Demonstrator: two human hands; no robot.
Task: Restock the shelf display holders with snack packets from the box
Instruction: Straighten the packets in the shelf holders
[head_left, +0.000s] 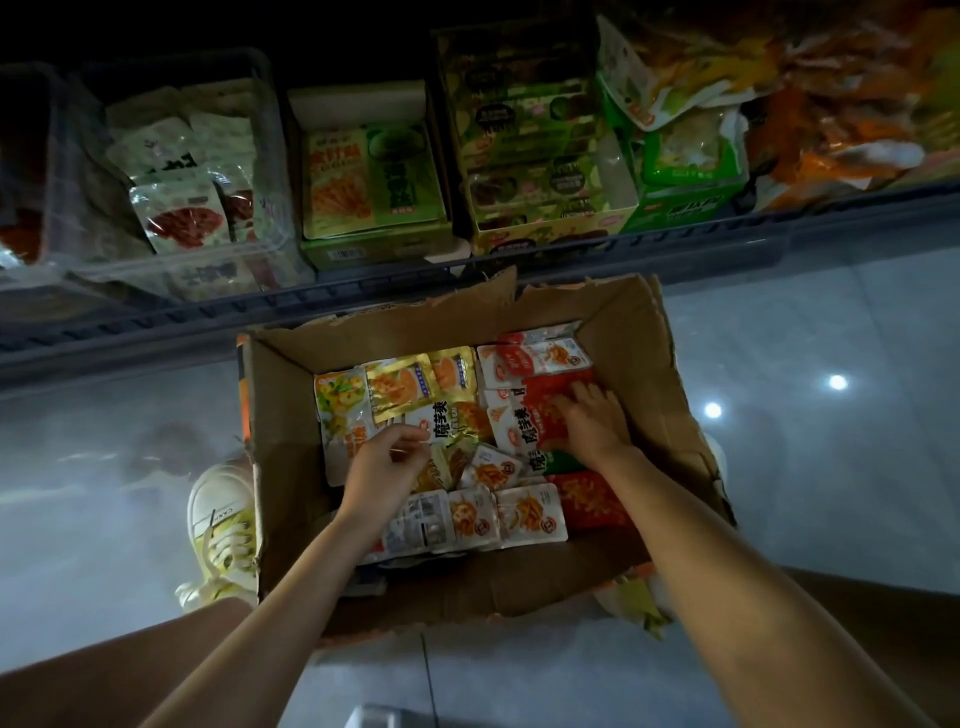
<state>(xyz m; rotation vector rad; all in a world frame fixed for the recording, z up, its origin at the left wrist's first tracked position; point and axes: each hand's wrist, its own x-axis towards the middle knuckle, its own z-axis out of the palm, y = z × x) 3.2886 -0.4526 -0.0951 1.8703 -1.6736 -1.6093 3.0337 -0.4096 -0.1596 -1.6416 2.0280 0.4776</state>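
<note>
While my right hand (592, 421) lies flat on the red packet (543, 408) — likely light, slick, floppy — I'd pinch its edge; my left hand (382, 470) curls, grip unclear.

Dim overall; floor (779, 364) glare spots, dark blurred shelf (363, 291), edge distortion

Bare forearms (280, 587), and a white-and-yellow lace-up sneaker (221, 530) with lettering on its tongue.
</note>
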